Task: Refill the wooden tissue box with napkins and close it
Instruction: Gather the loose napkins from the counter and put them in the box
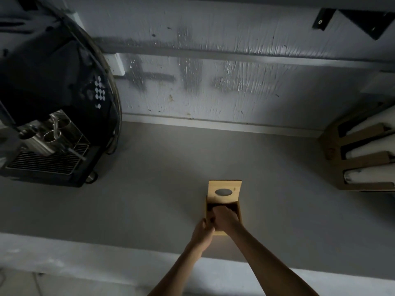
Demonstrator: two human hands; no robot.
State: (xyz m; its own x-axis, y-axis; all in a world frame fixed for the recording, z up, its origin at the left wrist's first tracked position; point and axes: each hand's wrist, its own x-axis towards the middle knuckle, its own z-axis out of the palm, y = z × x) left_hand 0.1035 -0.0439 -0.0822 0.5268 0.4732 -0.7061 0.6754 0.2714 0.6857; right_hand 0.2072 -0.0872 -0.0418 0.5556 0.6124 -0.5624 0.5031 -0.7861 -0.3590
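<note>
The wooden tissue box sits on the grey counter, a little right of the middle and near the front edge. Its long axis runs straight away from me, toward the wall. The sliding lid, with its dark oval slot, is pushed back along that same axis, so it overhangs the far end of the box and leaves the near part open. The inside looks dark and I cannot make out whether any napkins lie in it.

My right hand reaches down into the open part, fingers curled and pointing away from me; whether it grips anything I cannot tell, since the fingertips are lost in shadow. My left hand is wrapped against the near left corner of the box, thumb up along the side wall, steadying it.

To the far left on the counter stands a black coffee machine with a metal drip grate. At the right edge stands a wooden rack with slots holding white rolls or stacks, well apart from the box. The light is dim throughout.
</note>
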